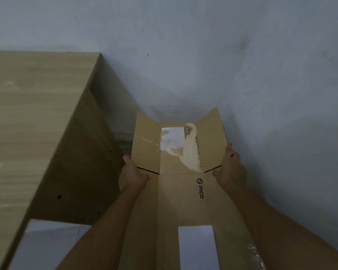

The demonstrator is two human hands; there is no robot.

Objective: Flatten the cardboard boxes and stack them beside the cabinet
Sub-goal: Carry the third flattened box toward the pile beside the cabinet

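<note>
**Flattened cardboard box held beside a wooden cabinet**

Seen from above, over two bare forearms reaching forward. Held between them, a flattened cardboard box (180, 195), printed "PICO" along its right side, with a rectangular gap near its closest edge. Left hand (132, 177) clamped on the box's left edge, thumb on top. Right hand (229, 168) gripping the right edge, fingers curled behind. Farther out, two end flaps angled upward around a torn white label (173, 138). At left, just beside the box, a light wooden cabinet (37, 133). Beyond, a grey wall (203, 45).

Cabinet (37, 133) blocks left; wall (242, 75) closes front and right — open channel between them occupied by flattened box (180, 191).
</note>
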